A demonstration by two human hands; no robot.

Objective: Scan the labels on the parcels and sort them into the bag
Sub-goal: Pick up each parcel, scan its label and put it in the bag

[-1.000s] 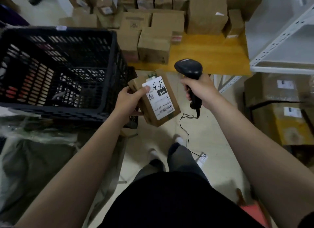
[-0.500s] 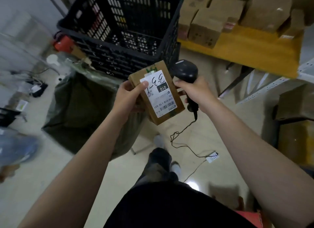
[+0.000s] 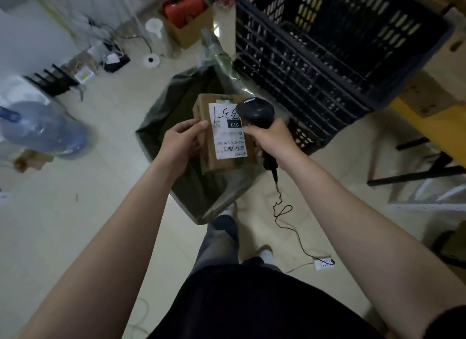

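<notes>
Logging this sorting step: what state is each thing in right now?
bag: open, mouth up.
parcel: held over the bag, label up.
scanner: gripped, head by the label.
cable: slack, hanging from the scanner.
crate: upright, open-topped.
left hand: holds the parcel.
right hand: grips the scanner.

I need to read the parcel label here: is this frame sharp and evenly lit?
Head view: the label is legible in its large handwriting, small print smeared; the water bottle is motion-blurred; light is dim, without glare on the label.
</notes>
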